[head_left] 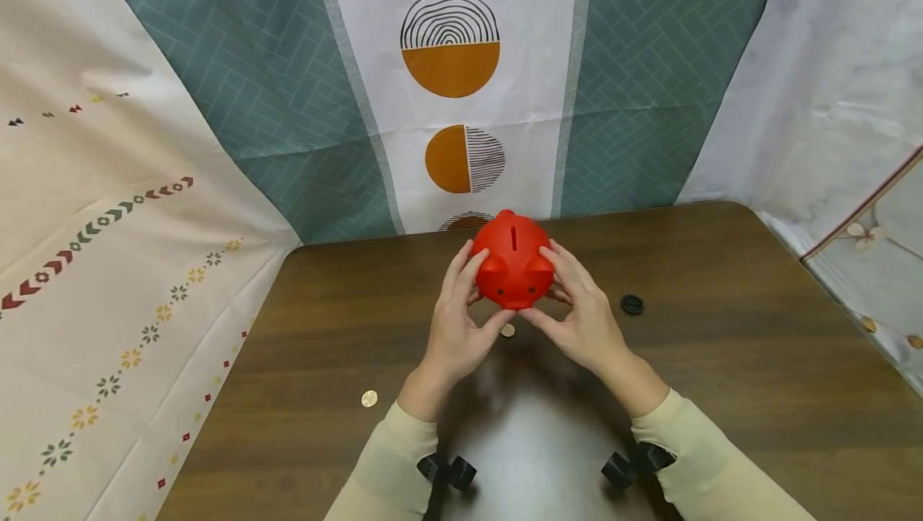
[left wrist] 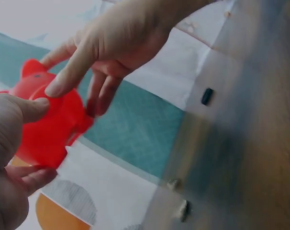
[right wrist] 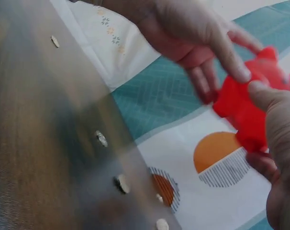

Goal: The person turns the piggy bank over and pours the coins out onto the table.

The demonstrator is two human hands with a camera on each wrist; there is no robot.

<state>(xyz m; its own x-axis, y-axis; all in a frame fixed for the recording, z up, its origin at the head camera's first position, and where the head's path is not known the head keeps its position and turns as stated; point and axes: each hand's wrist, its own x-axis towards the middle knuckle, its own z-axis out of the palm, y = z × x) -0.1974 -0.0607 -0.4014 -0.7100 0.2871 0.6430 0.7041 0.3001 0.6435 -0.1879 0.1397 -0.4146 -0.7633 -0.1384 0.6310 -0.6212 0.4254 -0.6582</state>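
Note:
A red piggy bank (head_left: pixel 513 264) is held up off the table between both hands, its slot on top and its snout toward me. My left hand (head_left: pixel 461 337) grips one side and my right hand (head_left: pixel 587 333) the other, with both thumbs meeting near the snout. In the left wrist view, fingers of both hands wrap the piggy bank (left wrist: pixel 47 120). Its underside is hidden in the head view. Just below it on the table lies a gold coin (head_left: pixel 508 330). Another coin (head_left: pixel 369 398) lies nearer, left of my left forearm.
A small black round cap (head_left: pixel 632 304) lies on the brown wooden table (head_left: pixel 721 329), right of my right hand. The right wrist view shows several coins, including one coin (right wrist: pixel 101 138) near the table's middle. Patterned cloth (head_left: pixel 288 88) hangs behind the table.

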